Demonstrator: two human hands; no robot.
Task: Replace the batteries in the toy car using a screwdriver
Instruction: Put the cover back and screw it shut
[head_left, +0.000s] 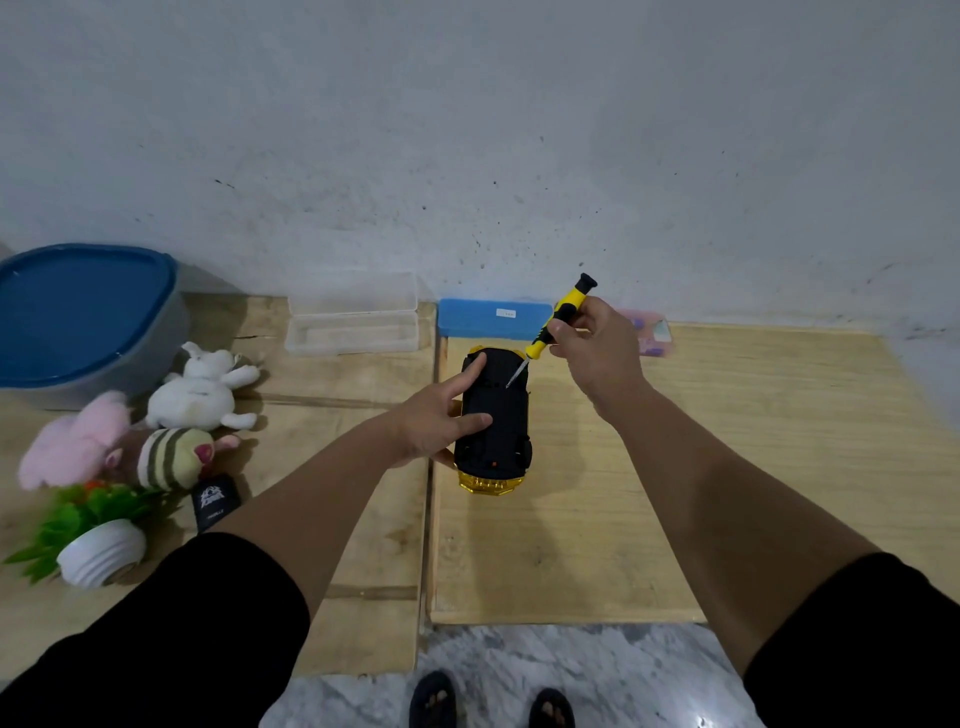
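The gold toy car (496, 415) lies upside down on the wooden table, its black underside facing up. My left hand (441, 415) holds it from the left side, with the index finger and another finger stretched flat over the underside and fingers curled under its left edge. My right hand (592, 348) pinches a yellow and black screwdriver (558, 317) by its handle. The tool leans to the upper right, and its thin metal tip touches the underside near the car's far end. No batteries are visible.
A blue case (493, 317) and a clear plastic box (353, 322) stand by the wall behind the car. A blue-lidded tub (83, 317), plush toys (197, 389), a small potted plant (98, 540) and a black card (215, 501) lie at the left. A pink item (652, 332) sits behind my right hand.
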